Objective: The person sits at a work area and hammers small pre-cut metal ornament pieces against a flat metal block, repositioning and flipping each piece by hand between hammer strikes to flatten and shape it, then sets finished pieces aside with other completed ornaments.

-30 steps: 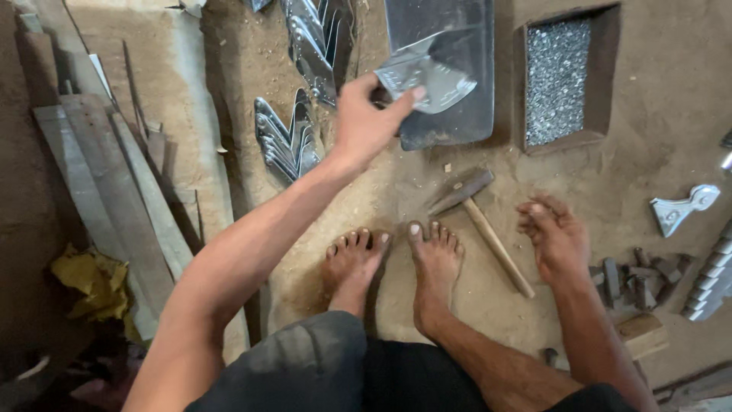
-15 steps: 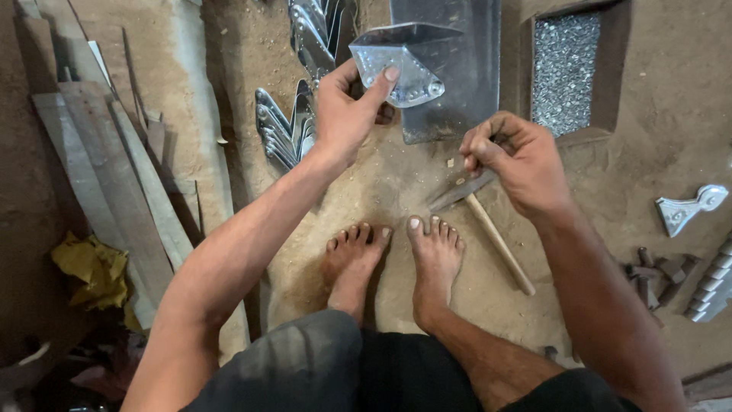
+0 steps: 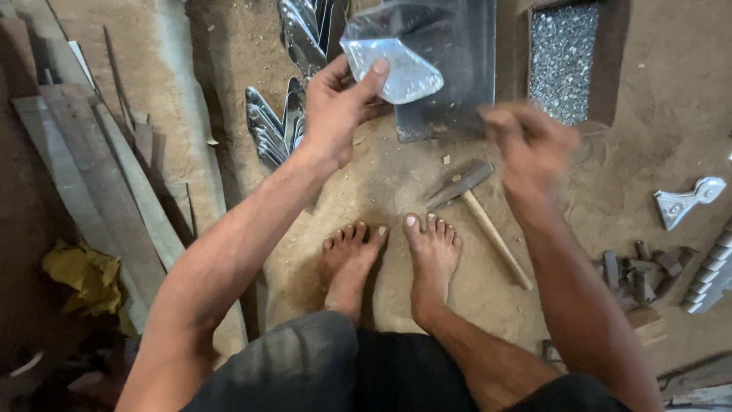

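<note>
My left hand (image 3: 335, 107) holds a clear plastic bag (image 3: 396, 65) up over the dirt floor, thumb pressed on its lower edge. Behind the bag lies a dark flat metal plate (image 3: 457, 84). My right hand (image 3: 530, 145) is blurred with motion, raised to the right of the bag, fingers bunched; whether it holds anything I cannot tell. A hammer (image 3: 476, 210) with a wooden handle lies on the ground under my right hand, just ahead of my bare feet (image 3: 393, 255).
A box of small shiny metal bits (image 3: 564, 57) sits at top right. Shiny pointed metal pieces (image 3: 282, 126) are stacked left of my left hand. Wooden planks (image 3: 91, 175) lie at left. A metal bracket (image 3: 686, 200) and small dark blocks (image 3: 640, 271) lie at right.
My left hand lifted the plastic bag off the plate toward me. My right hand came up from the ground on the right, passed the hammer head, and now moves beside the bag.
</note>
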